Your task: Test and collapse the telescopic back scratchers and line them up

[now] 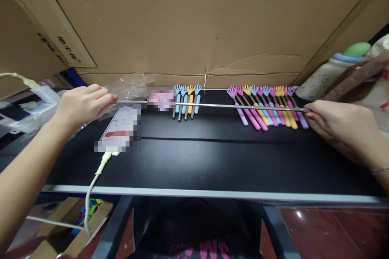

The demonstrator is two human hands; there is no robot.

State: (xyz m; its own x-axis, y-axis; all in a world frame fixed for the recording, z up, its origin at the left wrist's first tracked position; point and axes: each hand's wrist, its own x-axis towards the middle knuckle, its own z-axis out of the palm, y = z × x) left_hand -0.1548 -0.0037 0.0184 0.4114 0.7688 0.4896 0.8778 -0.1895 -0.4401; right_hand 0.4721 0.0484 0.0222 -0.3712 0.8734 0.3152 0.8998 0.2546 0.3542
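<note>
Holding the telescopic rod (pixel 212 105) level, I should pull straight along its axis so the thin sections do not bend. My left hand (pixel 83 103) pinches one tip tightly. My right hand (pixel 334 123) is closed around the other end, probably the handle. The rod hangs just above the table (pixel 212 158).

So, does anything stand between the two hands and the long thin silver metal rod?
Nothing visible does. The left hand pinches one end of the long thin silver metal rod, the right hand the other. The rod crosses in front of the short row of pastel back scratchers and the longer row.
</note>
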